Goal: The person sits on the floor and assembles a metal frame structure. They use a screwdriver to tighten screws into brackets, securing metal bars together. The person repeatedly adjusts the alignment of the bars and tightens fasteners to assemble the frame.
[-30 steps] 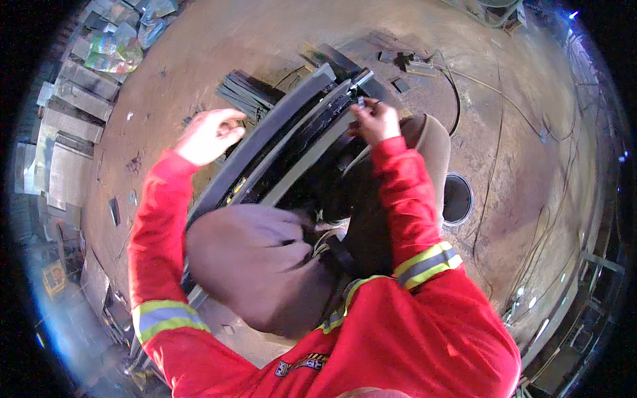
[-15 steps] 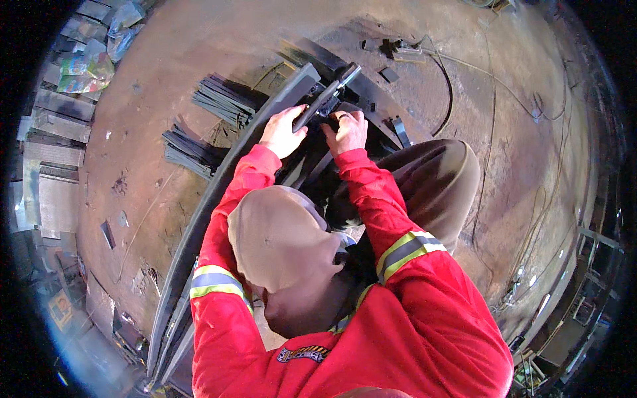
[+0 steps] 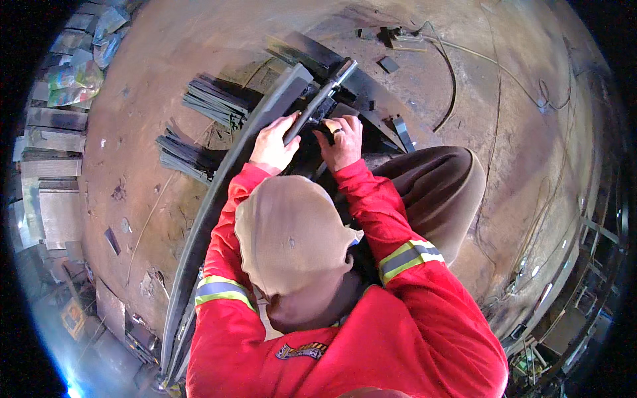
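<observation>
Your left hand (image 3: 274,144) is closed around the near end of a dark metal bar (image 3: 324,96) with a shiny far tip; the bar lies slantwise just right of the long grey beam (image 3: 222,174). Your right hand (image 3: 342,140) is curled beside the bar, but you cannot tell whether it grips anything. Dark strips (image 3: 213,101) lie left of the beam on the floor (image 3: 136,169).

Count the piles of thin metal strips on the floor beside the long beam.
2. The upper pile and the lower pile both lie left of the long beam. More could be hidden behind it.
</observation>
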`<state>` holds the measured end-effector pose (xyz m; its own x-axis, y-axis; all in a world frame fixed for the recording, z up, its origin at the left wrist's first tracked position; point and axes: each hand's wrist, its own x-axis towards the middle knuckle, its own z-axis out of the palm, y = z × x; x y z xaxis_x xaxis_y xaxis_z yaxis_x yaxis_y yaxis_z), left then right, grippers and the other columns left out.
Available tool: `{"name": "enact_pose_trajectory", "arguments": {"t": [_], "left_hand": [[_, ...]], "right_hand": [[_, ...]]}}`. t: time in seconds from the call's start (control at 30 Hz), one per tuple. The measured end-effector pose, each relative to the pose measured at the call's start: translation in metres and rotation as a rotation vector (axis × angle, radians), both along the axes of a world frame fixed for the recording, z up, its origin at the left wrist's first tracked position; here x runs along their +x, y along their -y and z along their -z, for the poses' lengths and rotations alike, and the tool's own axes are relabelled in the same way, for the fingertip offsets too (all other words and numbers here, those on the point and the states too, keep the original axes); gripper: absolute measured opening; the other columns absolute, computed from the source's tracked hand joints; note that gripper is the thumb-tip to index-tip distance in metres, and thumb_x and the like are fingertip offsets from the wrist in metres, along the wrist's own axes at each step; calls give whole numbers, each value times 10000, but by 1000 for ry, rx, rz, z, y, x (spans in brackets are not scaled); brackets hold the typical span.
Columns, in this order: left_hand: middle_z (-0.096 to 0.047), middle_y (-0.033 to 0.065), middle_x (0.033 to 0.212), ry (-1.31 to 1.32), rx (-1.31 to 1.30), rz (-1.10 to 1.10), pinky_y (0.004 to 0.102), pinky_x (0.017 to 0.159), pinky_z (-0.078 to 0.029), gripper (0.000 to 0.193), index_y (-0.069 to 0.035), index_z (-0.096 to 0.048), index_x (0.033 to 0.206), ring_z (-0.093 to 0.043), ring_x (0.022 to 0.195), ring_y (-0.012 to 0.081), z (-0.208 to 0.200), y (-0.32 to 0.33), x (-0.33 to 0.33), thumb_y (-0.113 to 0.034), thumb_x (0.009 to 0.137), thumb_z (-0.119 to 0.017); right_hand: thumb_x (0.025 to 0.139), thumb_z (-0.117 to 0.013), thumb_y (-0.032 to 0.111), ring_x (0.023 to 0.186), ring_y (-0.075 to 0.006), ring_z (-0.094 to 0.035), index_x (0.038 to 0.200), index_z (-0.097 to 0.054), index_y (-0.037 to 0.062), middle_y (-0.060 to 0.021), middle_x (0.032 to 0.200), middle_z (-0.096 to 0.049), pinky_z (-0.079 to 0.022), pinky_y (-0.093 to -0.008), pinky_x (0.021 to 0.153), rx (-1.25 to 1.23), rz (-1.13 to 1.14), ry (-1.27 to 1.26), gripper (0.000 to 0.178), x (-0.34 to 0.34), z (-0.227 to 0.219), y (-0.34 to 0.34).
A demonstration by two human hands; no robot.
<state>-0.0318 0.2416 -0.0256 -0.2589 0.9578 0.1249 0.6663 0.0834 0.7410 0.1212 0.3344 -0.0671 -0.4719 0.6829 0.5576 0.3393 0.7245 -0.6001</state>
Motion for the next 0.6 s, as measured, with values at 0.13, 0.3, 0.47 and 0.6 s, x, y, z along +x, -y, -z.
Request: {"name": "enact_pose_trajectory", "arguments": {"t": [0.13,0.3,0.47,0.6], "left_hand": [[-590,170,1112,6,-27,3,330,741,-517,480,-17,-506,1244,-617,956,290,2,-3,-1,-34,778,-621],[-580,180,1119,-51,-35,4,396,859,-472,497,-22,-509,1226,-578,996,360,0,-1,-1,-89,749,-634],[-575,177,1132,-101,-15,18,402,864,-470,500,-37,-503,1232,-571,1005,359,4,0,-3,-106,755,-633],[-571,199,1152,-76,-92,11,380,916,-444,502,-4,-503,1234,-559,1056,355,-1,-1,-2,-89,756,-632]], "right_hand": [[645,-766,169,906,-262,-549,905,-640,79,-52,877,-637,-406,-395,795,45,27,22,303,1,-1,-2],[713,-713,246,926,-240,-535,923,-648,76,-37,855,-634,-379,-391,819,92,11,140,278,1,-3,-5],[766,-675,296,931,-233,-535,904,-664,86,-33,836,-637,-360,-398,851,37,-10,202,252,0,-1,-5],[780,-664,296,936,-235,-533,957,-674,83,-34,835,-638,-349,-404,873,-86,-24,236,277,-1,0,-4]]}}
